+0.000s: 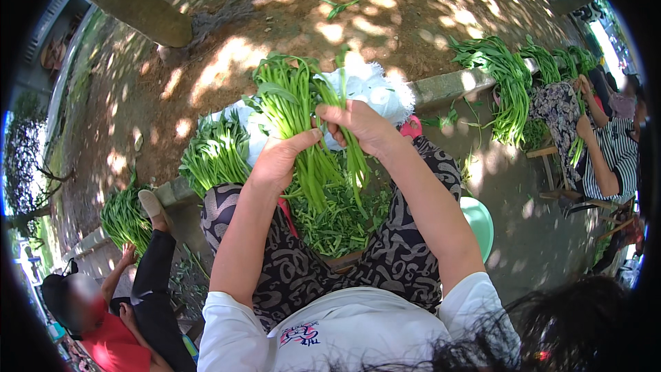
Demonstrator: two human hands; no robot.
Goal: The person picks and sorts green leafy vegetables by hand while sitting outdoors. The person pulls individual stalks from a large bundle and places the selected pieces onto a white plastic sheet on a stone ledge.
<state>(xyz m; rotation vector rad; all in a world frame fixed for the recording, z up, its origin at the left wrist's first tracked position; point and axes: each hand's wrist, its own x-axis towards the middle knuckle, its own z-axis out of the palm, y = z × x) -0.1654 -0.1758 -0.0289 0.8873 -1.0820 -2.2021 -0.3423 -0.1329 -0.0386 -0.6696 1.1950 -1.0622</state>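
Note:
My left hand (284, 157) is closed round a thick bunch of long-stemmed leafy greens (292, 100), its thumb laid across the stalks. Just to its right, my right hand (359, 122) pinches a few green stalks (356, 163) of the same kind, which hang down beside the bunch. Both hands are above my lap, close together. Below them, between my knees, lies a heap of loose green leaves and stem bits (334, 231). Another bundle of greens (219, 151) rests by my left knee, next to a white woven sack (375, 89).
A low stone kerb (441, 89) runs behind the sack, with more greens (506, 89) draped over it at right. A pale green basin (476, 227) stands by my right thigh. One person (124, 331) sits at lower left, another (613, 145) at right. A tree trunk (134, 3) rises at upper left.

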